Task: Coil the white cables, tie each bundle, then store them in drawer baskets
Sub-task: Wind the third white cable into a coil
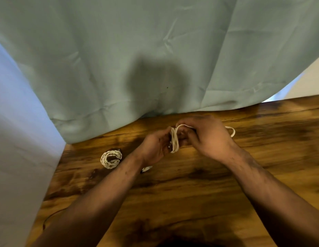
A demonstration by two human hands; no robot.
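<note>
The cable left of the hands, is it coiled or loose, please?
Coiled: the braided cable lies in a ring on the table.

The curtain (155,41) is a plain, pale grey-green with lighter crease lines and a dark, soft-edged shadow patch near its lower middle. The wall (16,122) on the left is pale bluish white, and a cream strip shows at the far right. The surface (190,184) is glossy, warm orange-brown wood, streaked with dark brown to near-black grain bands and blotches. The cable (174,139) is plain off-white. The coil (111,159) is also white, with a twisted, rope-like pattern picked out by thin dark lines. A small plug (146,169) is white with dark edges.
</note>
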